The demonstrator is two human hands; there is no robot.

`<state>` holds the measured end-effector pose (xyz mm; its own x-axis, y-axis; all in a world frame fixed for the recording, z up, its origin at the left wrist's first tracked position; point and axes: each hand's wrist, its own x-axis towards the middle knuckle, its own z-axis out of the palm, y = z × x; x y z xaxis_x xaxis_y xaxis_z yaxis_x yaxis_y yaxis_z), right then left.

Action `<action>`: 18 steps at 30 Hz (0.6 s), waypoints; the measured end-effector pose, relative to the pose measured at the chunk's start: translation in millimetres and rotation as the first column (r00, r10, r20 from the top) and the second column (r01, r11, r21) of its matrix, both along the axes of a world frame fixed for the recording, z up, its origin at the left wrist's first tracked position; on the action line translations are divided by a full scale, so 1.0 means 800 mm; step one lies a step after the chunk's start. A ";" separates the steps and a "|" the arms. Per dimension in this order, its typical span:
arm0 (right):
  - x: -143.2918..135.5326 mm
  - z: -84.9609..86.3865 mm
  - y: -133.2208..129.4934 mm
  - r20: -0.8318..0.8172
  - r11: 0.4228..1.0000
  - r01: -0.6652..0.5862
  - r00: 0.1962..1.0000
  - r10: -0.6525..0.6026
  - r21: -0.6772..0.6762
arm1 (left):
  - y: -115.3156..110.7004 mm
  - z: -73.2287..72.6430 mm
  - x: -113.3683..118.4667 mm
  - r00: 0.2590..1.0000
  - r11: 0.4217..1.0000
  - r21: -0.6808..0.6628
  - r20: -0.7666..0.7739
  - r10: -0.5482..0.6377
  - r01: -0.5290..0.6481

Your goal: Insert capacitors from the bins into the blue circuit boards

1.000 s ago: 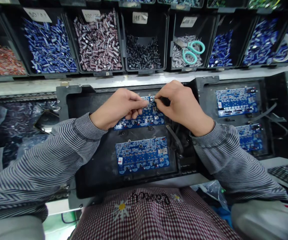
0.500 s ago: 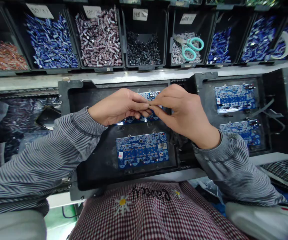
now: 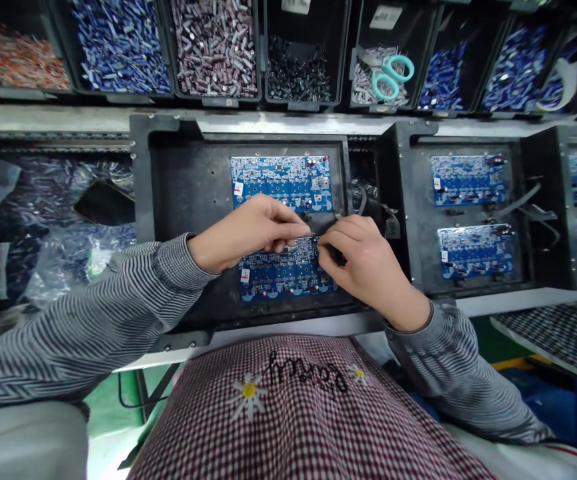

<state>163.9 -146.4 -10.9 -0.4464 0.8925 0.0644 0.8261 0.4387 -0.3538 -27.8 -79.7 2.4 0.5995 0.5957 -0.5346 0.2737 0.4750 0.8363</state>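
Observation:
Two blue circuit boards lie one behind the other in a black tray. My left hand is over the upper left part of the near circuit board, thumb and fingers pinched together. Across from it, my right hand is pinched at the same board's upper right part, its fingertips close to the left ones. What either pinch holds is too small to make out. The far circuit board, with a white sticker at its left, lies just beyond my hands, its lower edge partly covered by the left one.
Black bins of small parts line the back; scissors with turquoise handles lie in one. Another tray with two boards stands at right. Plastic bags of parts and a dark flat object are at left.
My hands have come down from over the far board to the near one, and their fingertips have moved slightly apart. The view has shifted, with the bins now higher in it.

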 end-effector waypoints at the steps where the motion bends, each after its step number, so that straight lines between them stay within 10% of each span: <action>1: -0.001 0.001 0.000 0.001 1.000 0.000 1.000 0.000 0.005 | -0.001 -0.001 -0.001 1.000 1.000 0.007 0.005 -0.013 0.013; 18: 0.002 0.005 -0.005 -0.154 0.996 -0.001 0.988 0.016 0.092 | 0.000 -0.007 -0.001 0.999 0.993 -0.119 0.051 -0.010 0.017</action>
<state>165.4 -150.1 -7.2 -0.4323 0.8758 0.2145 0.7606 0.4820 -0.4349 -28.6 -79.9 -3.5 0.6349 0.5209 -0.5706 0.2398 0.5692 0.7865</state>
